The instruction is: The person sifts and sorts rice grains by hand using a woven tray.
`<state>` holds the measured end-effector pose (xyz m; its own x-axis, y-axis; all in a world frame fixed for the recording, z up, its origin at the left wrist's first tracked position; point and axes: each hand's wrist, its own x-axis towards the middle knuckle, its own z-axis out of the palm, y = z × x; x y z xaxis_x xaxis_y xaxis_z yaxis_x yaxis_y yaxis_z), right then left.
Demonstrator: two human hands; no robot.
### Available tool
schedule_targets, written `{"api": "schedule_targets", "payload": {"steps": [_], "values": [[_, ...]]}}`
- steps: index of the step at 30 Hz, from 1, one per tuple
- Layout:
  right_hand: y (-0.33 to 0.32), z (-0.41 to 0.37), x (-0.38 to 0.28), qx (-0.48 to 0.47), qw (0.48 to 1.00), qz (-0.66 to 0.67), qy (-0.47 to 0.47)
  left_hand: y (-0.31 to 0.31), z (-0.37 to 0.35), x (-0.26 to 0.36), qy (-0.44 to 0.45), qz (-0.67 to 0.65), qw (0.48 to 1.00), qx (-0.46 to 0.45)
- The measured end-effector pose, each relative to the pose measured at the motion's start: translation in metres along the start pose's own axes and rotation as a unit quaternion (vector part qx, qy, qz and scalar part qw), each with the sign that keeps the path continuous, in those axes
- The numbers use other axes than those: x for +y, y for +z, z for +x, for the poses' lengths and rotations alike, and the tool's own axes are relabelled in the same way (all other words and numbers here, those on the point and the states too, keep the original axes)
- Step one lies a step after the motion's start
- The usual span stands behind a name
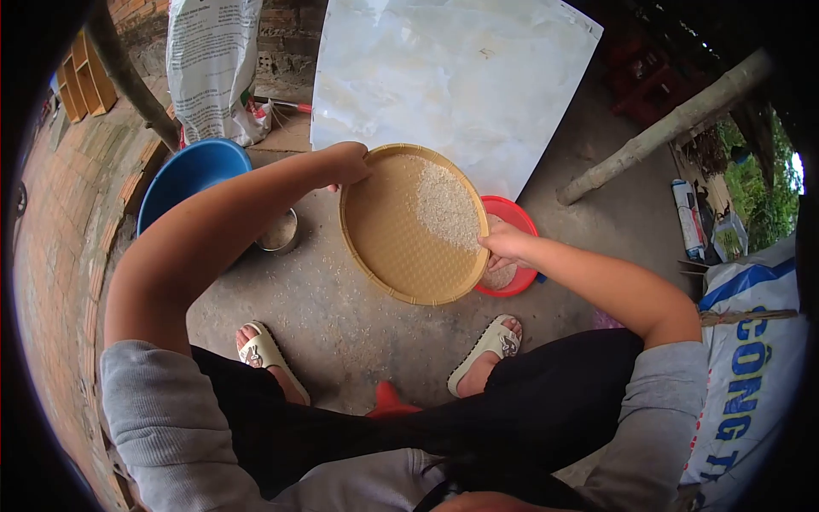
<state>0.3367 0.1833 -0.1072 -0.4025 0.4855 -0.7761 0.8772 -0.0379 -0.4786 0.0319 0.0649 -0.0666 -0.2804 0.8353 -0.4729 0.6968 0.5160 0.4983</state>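
A round woven bamboo tray [388,247] is held tilted above the concrete floor, with a patch of white rice [446,205] gathered toward its far right side. My left hand [350,162] grips the tray's far left rim. My right hand [505,243] grips the right rim. Under the tray's right edge sits a red plastic bowl [519,218] with some rice in it, partly hidden by the tray and my right hand.
A small metal bowl [280,232] and a blue tub [192,175] stand at the left. A white sheet [461,77] lies ahead, a printed sack [213,64] behind the tub, another sack [751,375] at right. My sandalled feet [264,352] rest on grain-strewn concrete.
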Motion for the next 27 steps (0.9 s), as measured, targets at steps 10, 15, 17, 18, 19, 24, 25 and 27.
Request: {"api": "schedule_targets", "payload": {"steps": [10,15,17,18,19,24,25,27], "values": [[0.06,0.135,0.016,0.327,0.916,-0.138,-0.187,0.124,0.066,-0.108,-0.042,-0.137,0.918,0.369],[0.077,0.151,0.028,0.317,0.919,-0.161,-0.172,0.18,0.06,-0.119,-0.096,-0.143,0.916,0.363],[0.082,0.154,0.028,0.325,0.907,-0.198,-0.182,0.205,0.055,-0.124,-0.146,-0.159,0.899,0.382],[0.084,0.158,0.029,0.356,0.874,-0.253,-0.212,0.217,0.054,-0.126,-0.146,-0.164,0.898,0.381],[0.088,0.163,0.031,0.384,0.837,-0.307,-0.241,0.228,0.052,-0.128,-0.16,-0.171,0.889,0.394],[0.119,0.181,0.032,0.384,0.785,-0.445,-0.197,0.255,0.046,-0.145,-0.183,-0.147,0.876,0.422],[0.123,0.182,0.033,0.383,0.786,-0.439,-0.205,0.257,0.046,-0.146,-0.182,-0.146,0.877,0.42],[0.139,0.18,0.035,0.38,0.789,-0.433,-0.212,0.262,0.044,-0.148,-0.163,-0.161,0.877,0.423]]}}
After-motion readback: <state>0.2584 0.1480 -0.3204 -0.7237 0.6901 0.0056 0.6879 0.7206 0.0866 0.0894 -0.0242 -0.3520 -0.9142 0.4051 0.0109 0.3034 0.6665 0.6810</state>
